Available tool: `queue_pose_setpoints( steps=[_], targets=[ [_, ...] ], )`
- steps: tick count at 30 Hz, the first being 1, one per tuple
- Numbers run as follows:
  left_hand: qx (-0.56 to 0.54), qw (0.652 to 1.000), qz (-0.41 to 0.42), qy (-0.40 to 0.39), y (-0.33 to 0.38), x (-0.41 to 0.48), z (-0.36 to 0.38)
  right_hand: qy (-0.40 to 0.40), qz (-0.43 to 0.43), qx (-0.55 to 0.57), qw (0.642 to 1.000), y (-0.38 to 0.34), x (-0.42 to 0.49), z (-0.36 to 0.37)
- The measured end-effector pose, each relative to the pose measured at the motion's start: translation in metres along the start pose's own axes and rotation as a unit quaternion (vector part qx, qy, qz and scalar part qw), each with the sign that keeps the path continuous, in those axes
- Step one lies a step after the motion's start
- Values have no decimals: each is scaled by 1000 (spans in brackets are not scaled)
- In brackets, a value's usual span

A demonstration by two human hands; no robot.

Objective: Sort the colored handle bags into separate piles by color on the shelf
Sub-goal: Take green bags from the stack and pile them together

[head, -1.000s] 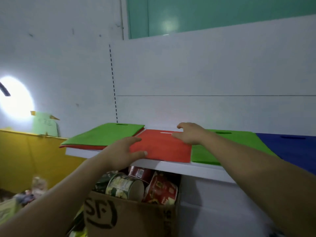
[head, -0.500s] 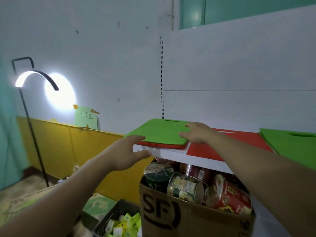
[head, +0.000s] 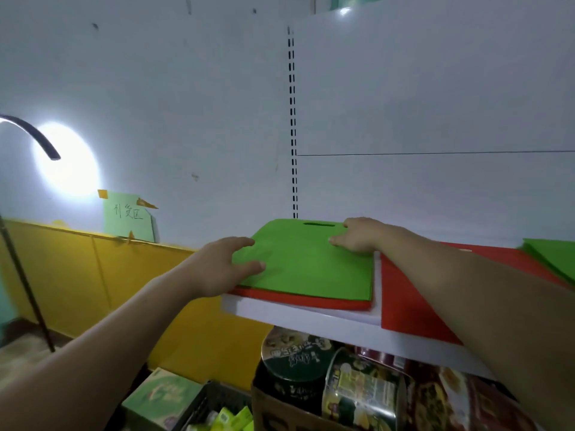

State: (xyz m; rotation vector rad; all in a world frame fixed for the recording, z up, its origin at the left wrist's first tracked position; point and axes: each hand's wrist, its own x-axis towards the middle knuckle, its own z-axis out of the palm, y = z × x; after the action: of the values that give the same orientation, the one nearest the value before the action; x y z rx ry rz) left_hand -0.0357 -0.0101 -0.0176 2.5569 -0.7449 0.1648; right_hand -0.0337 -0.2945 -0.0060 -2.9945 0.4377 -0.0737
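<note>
Head view: the green bag [head: 308, 262] lies flat at the shelf's [head: 295, 318] left end, on top of a red bag [head: 311, 301] whose edge shows at its 6 o'clock side. The left grip [head: 217, 265] is released, fingers spread on the green bag's 9 o'clock edge. The right grip [head: 357, 236] is also released, resting at 1 o'clock just beside the handle slot; neither one plainly pinches the cloth.

The risk, as I judge it, is drag: the bags look like thin, matte, felt-like fabric, limp and clingy. Sliding the green one by flat pressure could carry the red bag beneath along with it, or push both past the shelf's front lip. From there they would drop towards the cardboard box [head: 280, 412] of glossy round tubs [head: 295, 359] at 6 o'clock.

A second red bag [head: 410, 303] lies at 3 o'clock and already overhangs the lip, so a brushing forearm could tip it off. Another green bag [head: 550, 256] sits further along at 3 o'clock. All are flat rectangles with soft edges; the shelf is smooth and white, so it offers little friction.
</note>
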Motion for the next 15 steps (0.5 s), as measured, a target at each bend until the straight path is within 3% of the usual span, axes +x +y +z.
queue_pose_setpoints(
  steps=[15],
  targets=[
    [-45,989,19,-140,-38,83,20,-32,124,-22,992,-6,16,6]
  ],
)
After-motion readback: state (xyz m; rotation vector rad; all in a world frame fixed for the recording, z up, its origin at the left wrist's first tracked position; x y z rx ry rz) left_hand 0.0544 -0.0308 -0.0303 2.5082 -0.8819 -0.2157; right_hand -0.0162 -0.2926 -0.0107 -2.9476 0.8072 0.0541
